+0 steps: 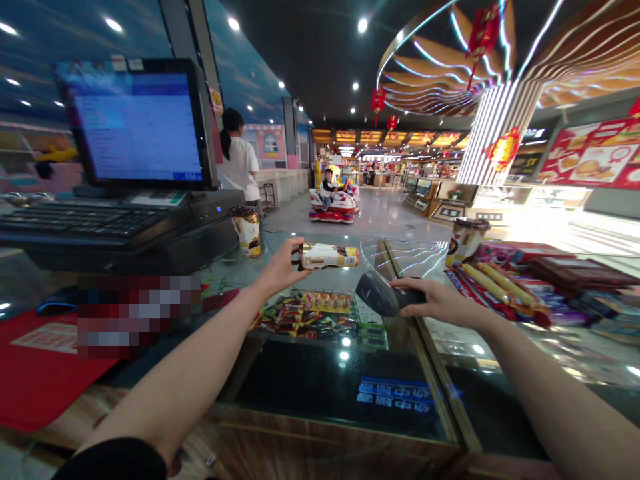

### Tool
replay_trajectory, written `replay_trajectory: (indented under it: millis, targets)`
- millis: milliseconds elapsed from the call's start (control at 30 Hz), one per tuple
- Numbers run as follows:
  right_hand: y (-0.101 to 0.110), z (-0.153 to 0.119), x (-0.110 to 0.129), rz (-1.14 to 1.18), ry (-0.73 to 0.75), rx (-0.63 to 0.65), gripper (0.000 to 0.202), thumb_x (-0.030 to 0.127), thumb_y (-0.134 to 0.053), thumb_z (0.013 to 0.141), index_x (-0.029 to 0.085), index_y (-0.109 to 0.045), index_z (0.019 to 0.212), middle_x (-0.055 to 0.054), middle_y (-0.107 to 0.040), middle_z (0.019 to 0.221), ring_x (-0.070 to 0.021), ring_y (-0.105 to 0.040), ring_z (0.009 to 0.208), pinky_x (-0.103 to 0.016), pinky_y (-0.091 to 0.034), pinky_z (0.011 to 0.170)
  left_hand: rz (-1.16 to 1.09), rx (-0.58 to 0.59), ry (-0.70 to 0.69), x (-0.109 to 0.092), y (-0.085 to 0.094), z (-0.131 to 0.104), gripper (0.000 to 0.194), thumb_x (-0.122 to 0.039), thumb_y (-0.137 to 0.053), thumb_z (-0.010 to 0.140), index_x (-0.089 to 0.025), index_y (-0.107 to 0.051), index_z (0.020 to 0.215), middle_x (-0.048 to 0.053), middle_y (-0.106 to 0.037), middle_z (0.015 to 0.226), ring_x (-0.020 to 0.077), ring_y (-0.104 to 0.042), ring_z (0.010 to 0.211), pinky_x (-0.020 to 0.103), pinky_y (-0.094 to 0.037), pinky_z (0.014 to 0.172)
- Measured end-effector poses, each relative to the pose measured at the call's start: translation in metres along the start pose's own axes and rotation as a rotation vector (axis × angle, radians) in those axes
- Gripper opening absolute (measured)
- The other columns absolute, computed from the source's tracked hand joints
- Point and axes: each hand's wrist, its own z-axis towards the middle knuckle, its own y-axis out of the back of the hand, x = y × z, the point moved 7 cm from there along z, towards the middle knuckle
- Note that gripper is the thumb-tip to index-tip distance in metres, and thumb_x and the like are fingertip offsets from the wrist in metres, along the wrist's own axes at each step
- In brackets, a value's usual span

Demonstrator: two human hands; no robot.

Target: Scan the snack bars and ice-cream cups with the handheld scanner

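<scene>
My left hand (279, 270) is closed around the dark end of a printed cup (330, 256), white with brown, yellow and red, which lies on its side in the air above the glass counter (300, 387). A barcode shows on the cup's side near its far end. My right hand (440, 301) grips a black barcode scanner (379, 294) by its handle. The scanner's head points left toward the cup, a short gap away and a little lower. Two similar cups stand upright on the counter, one cup (248, 233) beyond my left hand and another cup (463, 243) at the right.
A monitor (135, 127) and keyboard (95, 220) stand at the left, above a red mat (40, 373). Wrapped snacks (505, 290) are piled at the right. Small packets (310, 313) show beneath the glass. Beyond are a standing person (240, 160) and a child on a ride-on car (333, 203).
</scene>
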Motion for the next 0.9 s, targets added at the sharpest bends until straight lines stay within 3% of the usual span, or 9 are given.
replay_trajectory:
  millis: [433, 767, 900]
  targets:
    - [-0.010, 0.002, 0.003, -0.066, 0.030, 0.032, 0.056, 0.038, -0.073, 0.077, 0.023, -0.061, 0.129, -0.007, -0.066, 0.124, -0.0267, -0.060, 0.112, -0.041, -0.045, 0.098, 0.083, 0.015, -0.045, -0.008, 0.001, 0.000, 0.069, -0.024, -0.076, 0.070, -0.019, -0.040, 0.130, 0.014, -0.055, 0.131, 0.0257, -0.059, 0.121, 0.042, -0.054, 0.098]
    - [-0.011, 0.000, 0.007, -0.024, -0.031, 0.099, 0.057, 0.031, -0.076, 0.070, 0.024, -0.064, 0.125, -0.005, -0.067, 0.122, -0.0265, -0.060, 0.112, -0.039, -0.046, 0.098, 0.051, 0.042, -0.056, -0.013, -0.001, 0.001, 0.065, -0.020, -0.073, 0.071, -0.019, -0.041, 0.128, 0.013, -0.056, 0.131, 0.0254, -0.060, 0.121, 0.041, -0.056, 0.095]
    - [-0.010, -0.005, 0.010, 0.031, -0.082, 0.160, 0.063, 0.034, -0.078, 0.069, 0.025, -0.063, 0.129, -0.004, -0.068, 0.121, -0.0274, -0.062, 0.112, -0.040, -0.047, 0.099, 0.002, 0.070, -0.040, -0.013, -0.004, 0.000, 0.067, -0.020, -0.073, 0.071, -0.019, -0.040, 0.130, 0.014, -0.055, 0.132, 0.0264, -0.059, 0.122, 0.041, -0.058, 0.092]
